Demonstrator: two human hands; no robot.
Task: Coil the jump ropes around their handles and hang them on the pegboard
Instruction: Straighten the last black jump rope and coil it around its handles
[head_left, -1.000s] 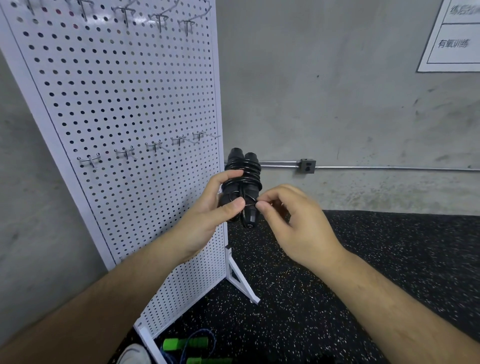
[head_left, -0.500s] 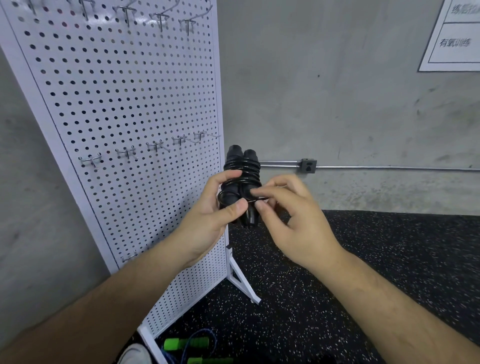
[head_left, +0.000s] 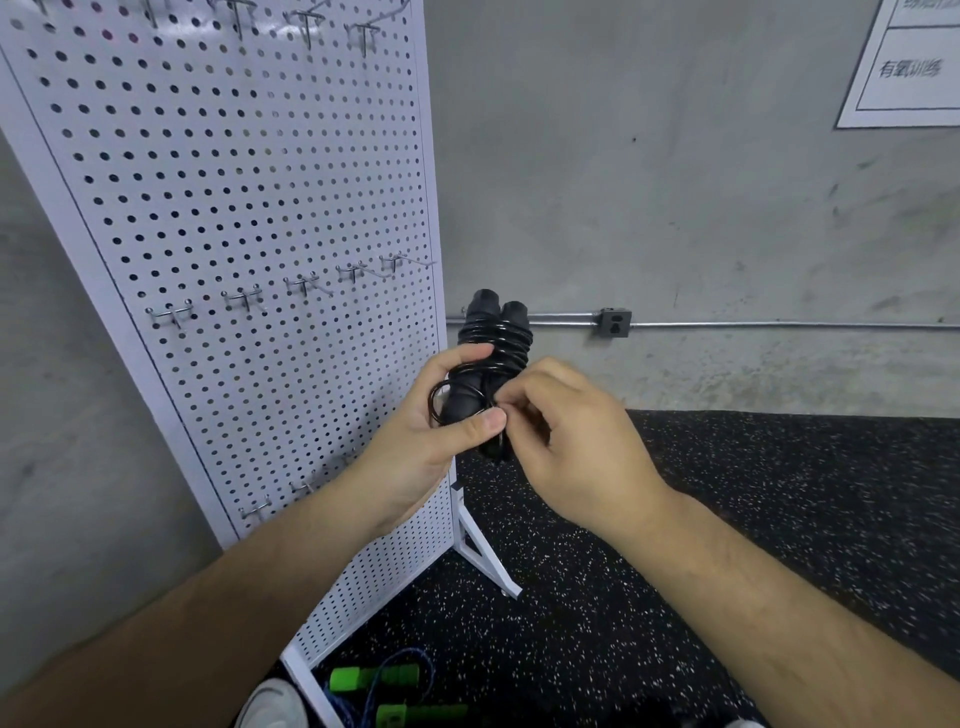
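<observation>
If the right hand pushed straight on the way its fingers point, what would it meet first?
The coiled black jump rope: the right hand points left and pinches its cord. The left hand gripping the bundle lies just beyond, then probably the pegboard; depth is unclear.

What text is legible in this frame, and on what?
"有氧训练": printed in a box on the white wall sign, top right.
The line above it on the same sign is cut off by the frame edge and cannot be read.
No text shows on the black jump rope, the pegboard or the green handles.
</observation>
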